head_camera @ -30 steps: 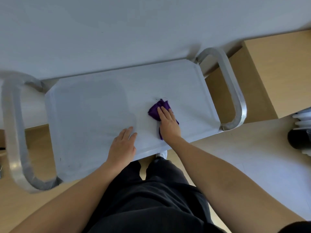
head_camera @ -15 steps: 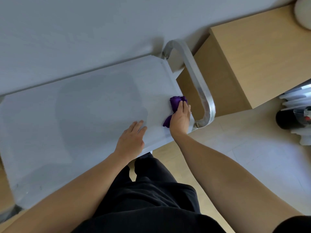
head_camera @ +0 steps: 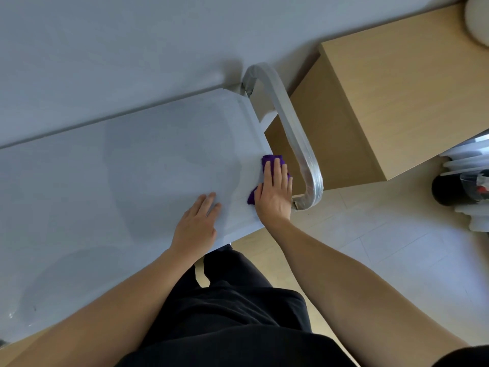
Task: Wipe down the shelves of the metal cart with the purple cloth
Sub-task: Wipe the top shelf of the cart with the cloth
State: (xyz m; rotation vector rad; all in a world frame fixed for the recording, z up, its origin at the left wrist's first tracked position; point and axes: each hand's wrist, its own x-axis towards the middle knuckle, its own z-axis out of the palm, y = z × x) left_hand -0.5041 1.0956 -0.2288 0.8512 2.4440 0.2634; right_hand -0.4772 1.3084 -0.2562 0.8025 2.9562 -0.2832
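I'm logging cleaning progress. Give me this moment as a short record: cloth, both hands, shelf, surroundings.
shelf: pale grey metal cart shelf
cloth: crumpled purple cloth, at the shelf's right end
right hand: flat, pressing the cloth
left hand: flat on the shelf, holding nothing
handle: curved silver metal handle, just right of the cloth
beside cart: light wooden cabinet

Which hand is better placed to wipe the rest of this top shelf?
Right. The right hand presses the purple cloth flat on the shelf; the left hand rests bare near the front edge.
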